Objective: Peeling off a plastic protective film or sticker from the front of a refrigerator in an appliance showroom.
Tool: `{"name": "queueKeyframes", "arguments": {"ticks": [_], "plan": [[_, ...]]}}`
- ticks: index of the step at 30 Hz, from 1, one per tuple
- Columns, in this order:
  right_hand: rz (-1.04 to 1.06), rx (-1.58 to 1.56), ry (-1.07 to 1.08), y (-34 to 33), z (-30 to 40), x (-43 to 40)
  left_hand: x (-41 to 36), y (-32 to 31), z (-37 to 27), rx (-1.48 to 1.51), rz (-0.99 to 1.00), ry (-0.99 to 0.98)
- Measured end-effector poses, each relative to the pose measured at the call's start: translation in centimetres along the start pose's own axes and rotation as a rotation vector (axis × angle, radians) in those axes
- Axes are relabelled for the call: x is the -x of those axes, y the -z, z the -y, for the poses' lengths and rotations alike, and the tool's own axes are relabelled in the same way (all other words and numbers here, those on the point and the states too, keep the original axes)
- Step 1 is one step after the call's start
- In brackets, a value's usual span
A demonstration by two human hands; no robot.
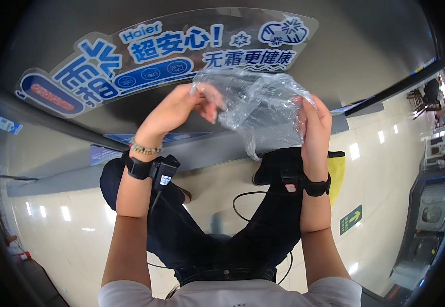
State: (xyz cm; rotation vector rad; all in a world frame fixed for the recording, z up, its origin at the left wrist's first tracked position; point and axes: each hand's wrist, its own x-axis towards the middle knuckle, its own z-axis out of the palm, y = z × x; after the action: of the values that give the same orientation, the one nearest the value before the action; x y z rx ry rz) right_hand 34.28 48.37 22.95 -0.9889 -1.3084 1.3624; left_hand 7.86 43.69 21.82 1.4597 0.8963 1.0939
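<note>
A crumpled sheet or bag of clear plastic film point(262, 101) hangs between my hands, in front of a dark appliance panel. My right hand point(316, 119) pinches its right edge between thumb and fingers. At the film's left end is my left hand point(195, 101), its fingers curled and partly behind the film. Whether those fingers grip the film cannot be made out. Behind the film, a large transparent Haier decal point(168, 57) with blue and white lettering covers part of the dark panel point(341, 57).
My knees, in dark trousers point(180, 226), are spread before the panel's grey base point(214, 153). A yellow cloth-like piece point(336, 176) shows beside my right forearm. Black cables point(241, 195) loop near my legs. A green exit sign point(351, 219) marks the tiled floor; appliances point(431, 211) line the right.
</note>
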Motion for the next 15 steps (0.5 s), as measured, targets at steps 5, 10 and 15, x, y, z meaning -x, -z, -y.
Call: {"name": "queueKeyframes", "arguments": {"ticks": [5,10,15], "plan": [[-0.055,-0.061,-0.008,-1.0,0.0,0.4,-0.9,-2.3,1.7,-0.001,-0.140,-0.179],[-0.008,-0.104,-0.041,-1.5,-0.3,0.6,-0.6,-3.7,1.3,-0.412,-0.264,-0.310],[0.017,-0.114,-0.067,-1.5,-0.2,0.7,-0.4,-3.9,1.1,-0.457,-0.333,-0.255]]}}
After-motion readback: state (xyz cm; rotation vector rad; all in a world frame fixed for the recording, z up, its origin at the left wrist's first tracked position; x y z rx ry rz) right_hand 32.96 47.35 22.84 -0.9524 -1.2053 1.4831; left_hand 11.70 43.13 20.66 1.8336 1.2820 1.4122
